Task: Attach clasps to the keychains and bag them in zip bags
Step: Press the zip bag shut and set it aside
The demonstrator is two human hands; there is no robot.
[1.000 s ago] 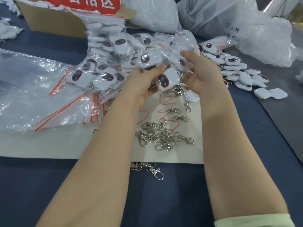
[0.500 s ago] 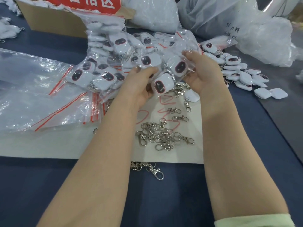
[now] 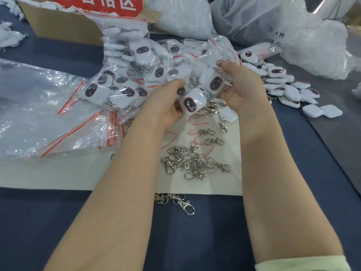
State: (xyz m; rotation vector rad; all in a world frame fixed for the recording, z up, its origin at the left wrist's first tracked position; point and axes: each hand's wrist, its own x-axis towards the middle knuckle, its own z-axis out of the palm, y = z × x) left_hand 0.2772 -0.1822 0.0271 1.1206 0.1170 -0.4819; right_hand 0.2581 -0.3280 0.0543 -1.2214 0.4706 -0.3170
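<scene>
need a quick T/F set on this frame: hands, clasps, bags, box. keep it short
1. Both hands are empty. False: the left hand holds a white square keychain with a dark oval face, and the right hand pinches a clear plastic zip bag.
2. A loose pile of silver metal clasps lies on the white sheet. True.
3. The empty clear zip bags with red strips lie right of the right hand. False: they lie left of the left hand.
4. A heap of unbagged white keychains lies right of the right hand. True.
5. The brown cardboard box sits at the near table edge. False: it stands at the far left.
</scene>
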